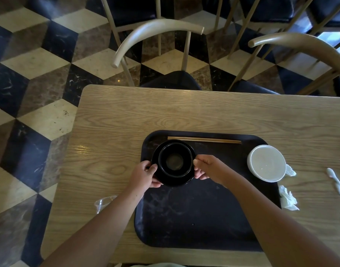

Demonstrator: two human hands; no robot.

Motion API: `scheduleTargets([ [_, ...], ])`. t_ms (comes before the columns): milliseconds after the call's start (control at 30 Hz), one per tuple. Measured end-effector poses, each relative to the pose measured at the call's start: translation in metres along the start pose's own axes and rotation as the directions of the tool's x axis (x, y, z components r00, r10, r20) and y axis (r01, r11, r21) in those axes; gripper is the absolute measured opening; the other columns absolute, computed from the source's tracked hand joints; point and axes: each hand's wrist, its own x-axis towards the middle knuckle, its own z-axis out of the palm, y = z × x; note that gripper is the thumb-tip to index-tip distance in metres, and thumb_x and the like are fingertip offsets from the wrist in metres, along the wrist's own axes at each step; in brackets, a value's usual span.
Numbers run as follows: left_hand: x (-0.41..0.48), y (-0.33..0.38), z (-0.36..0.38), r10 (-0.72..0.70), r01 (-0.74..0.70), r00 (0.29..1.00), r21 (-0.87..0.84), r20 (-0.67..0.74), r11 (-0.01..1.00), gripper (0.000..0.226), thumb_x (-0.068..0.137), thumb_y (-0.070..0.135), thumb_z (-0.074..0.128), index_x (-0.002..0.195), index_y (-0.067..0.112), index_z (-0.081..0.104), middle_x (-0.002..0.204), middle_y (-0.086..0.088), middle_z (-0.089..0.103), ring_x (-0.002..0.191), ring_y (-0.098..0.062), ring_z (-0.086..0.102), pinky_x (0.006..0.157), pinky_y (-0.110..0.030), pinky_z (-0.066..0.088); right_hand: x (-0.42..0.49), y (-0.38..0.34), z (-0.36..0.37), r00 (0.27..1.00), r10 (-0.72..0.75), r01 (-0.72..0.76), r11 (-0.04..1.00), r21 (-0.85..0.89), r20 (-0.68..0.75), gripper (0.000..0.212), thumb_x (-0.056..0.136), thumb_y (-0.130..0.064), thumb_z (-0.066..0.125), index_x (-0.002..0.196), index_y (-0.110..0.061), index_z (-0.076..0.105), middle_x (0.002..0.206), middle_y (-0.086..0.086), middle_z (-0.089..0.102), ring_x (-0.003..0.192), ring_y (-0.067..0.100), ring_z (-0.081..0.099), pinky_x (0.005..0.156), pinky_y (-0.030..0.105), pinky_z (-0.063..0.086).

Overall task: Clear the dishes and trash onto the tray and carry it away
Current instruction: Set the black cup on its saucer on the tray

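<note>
A black tray (200, 212) lies on the wooden table. At its far left corner a black bowl (174, 161) sits on a black plate (177, 181). My left hand (146, 175) grips the plate's left rim and my right hand (206, 166) grips its right rim. A pair of wooden chopsticks (203, 140) lies along the tray's far edge. A white bowl (267, 163) sits over the tray's right edge. Crumpled white tissues (287, 198) lie on the table right of the tray. A clear plastic cup (103, 203) lies on its side by my left forearm.
A white plastic spoon or wrapper (336, 183) lies near the table's right edge. Two curved-back chairs (157, 33) (304, 45) stand at the table's far side. The wooden table (126, 120) ends at the left over a checkered floor.
</note>
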Motion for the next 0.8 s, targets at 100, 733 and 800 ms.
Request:
scheduleTargets([
  [100, -0.002, 0.002, 0.0, -0.012, 0.012, 1.0, 0.009, 0.0, 1.0, 0.019, 0.099, 0.015, 0.054, 0.113, 0.003, 0.054, 0.102, -0.018, 0.065, 0.063, -0.033, 0.073, 0.053, -0.037, 0.06, -0.002, -0.004, 0.002, 1.0, 0.011, -0.011, 1.0, 0.005, -0.008, 0.03, 0.104, -0.026, 0.044, 0.092, -0.006, 0.062, 0.087, 0.015, 0.071, 0.088, 0.029, 0.071, 0.088, 0.044, 0.058],
  [733, -0.048, -0.009, 0.008, -0.011, 0.011, 0.994, -0.002, -0.106, 1.0, 0.029, 0.098, 0.006, 0.048, 0.126, -0.002, 0.045, 0.105, -0.025, 0.065, 0.065, -0.025, 0.069, 0.059, -0.032, 0.057, -0.04, 0.02, 0.011, 0.971, 0.008, 0.032, 0.986, 0.163, -0.24, 0.018, 0.097, -0.017, 0.056, 0.114, -0.018, 0.059, 0.089, 0.003, 0.07, 0.08, 0.019, 0.072, 0.081, 0.042, 0.058],
  [800, -0.064, -0.01, 0.009, 0.015, -0.017, 0.994, -0.019, -0.113, 1.0, 0.031, 0.098, 0.007, 0.048, 0.128, 0.001, 0.042, 0.107, -0.025, 0.065, 0.067, -0.027, 0.067, 0.064, -0.035, 0.055, -0.056, 0.031, 0.008, 0.967, 0.003, 0.049, 0.979, 0.2, -0.253, 0.011, 0.098, -0.017, 0.055, 0.106, -0.018, 0.062, 0.087, 0.004, 0.069, 0.077, 0.018, 0.071, 0.082, 0.043, 0.058],
])
